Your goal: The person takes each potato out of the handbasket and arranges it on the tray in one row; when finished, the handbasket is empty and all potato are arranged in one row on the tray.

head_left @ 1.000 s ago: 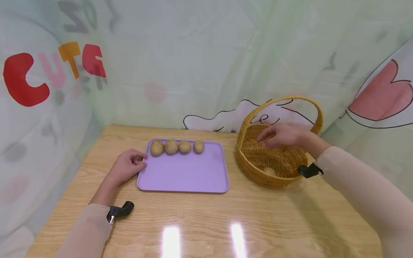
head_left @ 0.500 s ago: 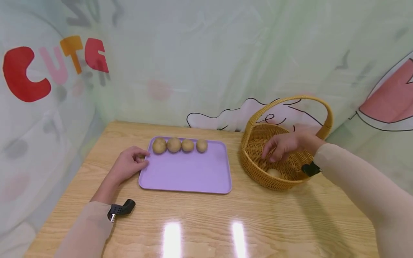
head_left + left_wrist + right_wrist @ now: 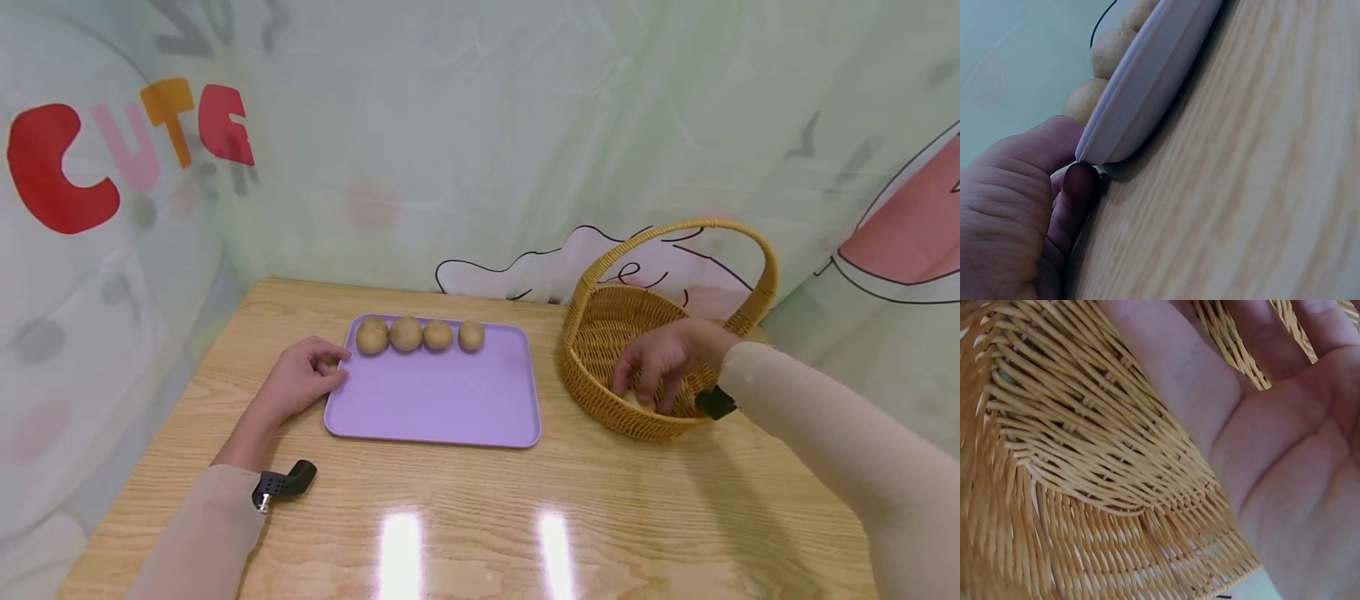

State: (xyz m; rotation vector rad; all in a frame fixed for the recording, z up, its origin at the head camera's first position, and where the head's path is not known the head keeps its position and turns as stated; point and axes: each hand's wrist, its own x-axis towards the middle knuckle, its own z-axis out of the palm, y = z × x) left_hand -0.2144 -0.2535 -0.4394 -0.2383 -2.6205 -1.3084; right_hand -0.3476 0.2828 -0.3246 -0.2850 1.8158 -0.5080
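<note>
My left hand [image 3: 296, 379] pinches the left edge of a purple tray [image 3: 442, 400]. In the left wrist view the thumb and a finger [image 3: 1079, 184] meet at the corner of the tray's rim [image 3: 1141, 94]. Several potatoes [image 3: 406, 334] stand in a row along the tray's back edge. My right hand [image 3: 667, 358] reaches down into a wicker basket [image 3: 600, 329] under its handle, fingers pointing down about a pale potato [image 3: 636, 401] near the front wall. In the right wrist view the palm [image 3: 1291, 456] shows over the basket's weave, and that potato is out of sight.
The basket's tall arched handle [image 3: 675, 229] rises close over my right wrist. Tray and basket stand on a wooden table [image 3: 450, 517], the basket to the tray's right. A printed cloth backdrop [image 3: 420, 150] hangs behind and at both sides.
My right hand has lowered from above the basket's middle to the potato near its front wall. My left hand keeps its place at the tray; the head view has shifted slightly.
</note>
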